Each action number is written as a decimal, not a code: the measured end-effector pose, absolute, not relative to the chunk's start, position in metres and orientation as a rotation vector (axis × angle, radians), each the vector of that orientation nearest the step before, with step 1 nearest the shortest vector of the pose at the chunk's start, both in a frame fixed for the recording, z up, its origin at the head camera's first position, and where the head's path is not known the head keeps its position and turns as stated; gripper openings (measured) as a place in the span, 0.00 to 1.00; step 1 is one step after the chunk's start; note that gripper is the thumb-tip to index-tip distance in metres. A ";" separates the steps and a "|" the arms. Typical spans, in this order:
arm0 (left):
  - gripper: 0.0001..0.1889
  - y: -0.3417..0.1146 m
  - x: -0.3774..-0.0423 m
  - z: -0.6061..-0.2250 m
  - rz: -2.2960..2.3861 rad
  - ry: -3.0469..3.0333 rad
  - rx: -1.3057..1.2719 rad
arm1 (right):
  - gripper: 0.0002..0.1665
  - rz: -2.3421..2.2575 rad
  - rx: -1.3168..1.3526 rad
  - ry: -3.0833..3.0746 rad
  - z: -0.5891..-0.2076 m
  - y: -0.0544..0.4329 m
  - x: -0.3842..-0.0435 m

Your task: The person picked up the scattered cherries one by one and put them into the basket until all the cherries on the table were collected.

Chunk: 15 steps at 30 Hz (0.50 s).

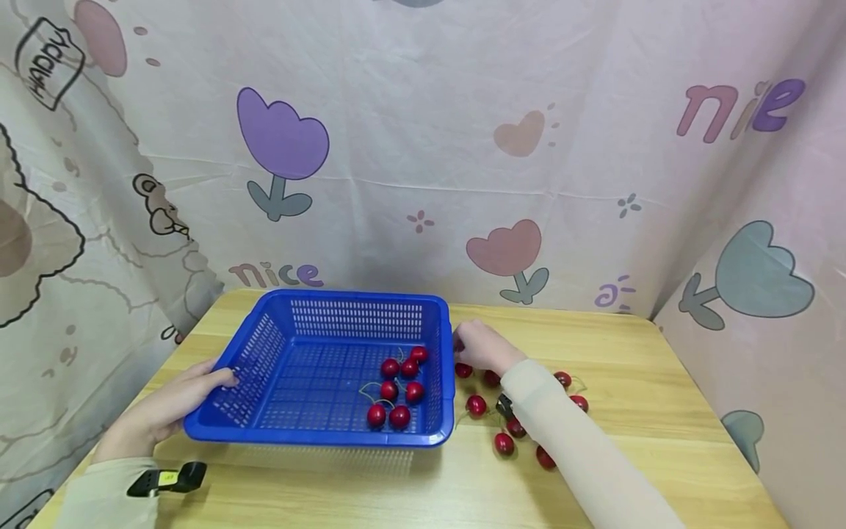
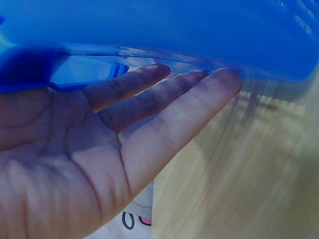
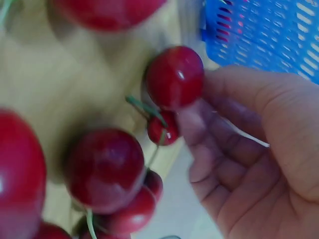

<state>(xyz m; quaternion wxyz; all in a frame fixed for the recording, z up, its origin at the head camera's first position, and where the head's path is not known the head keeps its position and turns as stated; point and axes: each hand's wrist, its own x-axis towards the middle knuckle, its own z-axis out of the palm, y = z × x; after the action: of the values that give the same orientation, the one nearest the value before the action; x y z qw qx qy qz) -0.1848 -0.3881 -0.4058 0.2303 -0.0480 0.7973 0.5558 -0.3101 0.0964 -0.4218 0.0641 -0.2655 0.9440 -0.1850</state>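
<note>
A blue plastic basket [image 1: 317,438] with slotted walls stands left of centre, its front edge raised off the table. My left hand [image 1: 173,402] grips its left side, thumb over the rim; in the left wrist view the fingers [image 2: 174,122] reach beneath it. Several red cherries [image 1: 399,416] with green stems lie at the basket's right end. Just outside the right wall is my right hand [image 1: 487,345]. Its thumb and fingertips pinch a cherry [image 3: 174,77], seen in the right wrist view and mostly hidden by the hand from above.
More loose cherries [image 1: 476,405] are scattered on the wooden table [image 1: 634,411] right of the basket, some beneath and beside the right forearm. A patterned cloth [image 1: 410,147] hangs behind the table and along both sides.
</note>
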 end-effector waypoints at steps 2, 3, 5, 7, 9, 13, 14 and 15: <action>0.40 -0.388 -0.185 -0.406 1.530 2.191 -0.129 | 0.05 -0.547 -0.778 2.834 -0.419 0.100 -0.309; 0.40 -0.388 -0.185 -0.406 1.531 2.190 -0.128 | 0.07 -0.544 -0.774 2.825 -0.418 0.102 -0.309; 0.40 -0.388 -0.184 -0.406 1.533 2.190 -0.128 | 0.10 -0.532 -0.772 2.805 -0.417 0.106 -0.308; 0.40 -0.388 -0.184 -0.407 1.531 2.191 -0.126 | 0.13 -0.521 -0.761 2.779 -0.416 0.110 -0.306; 0.40 -0.388 -0.184 -0.407 1.528 2.195 -0.128 | 0.17 -0.514 -0.756 2.760 -0.416 0.112 -0.305; 0.40 -0.388 -0.184 -0.406 1.528 2.195 -0.126 | 0.21 -0.538 -0.728 2.728 -0.417 0.117 -0.303; 0.40 -0.388 -0.184 -0.406 1.529 2.194 -0.124 | 0.20 -0.547 -0.727 2.725 -0.417 0.118 -0.303; 0.40 -0.388 -0.184 -0.406 1.532 2.192 -0.122 | 0.19 -0.555 -0.727 2.722 -0.418 0.118 -0.303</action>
<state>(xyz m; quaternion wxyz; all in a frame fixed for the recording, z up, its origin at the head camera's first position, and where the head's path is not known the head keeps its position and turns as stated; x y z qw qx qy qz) -0.1843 -0.3876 -0.4061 0.2304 -0.0442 0.7968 0.5569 -0.3027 0.1185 -0.4182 0.1345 -0.2510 0.9393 -0.1915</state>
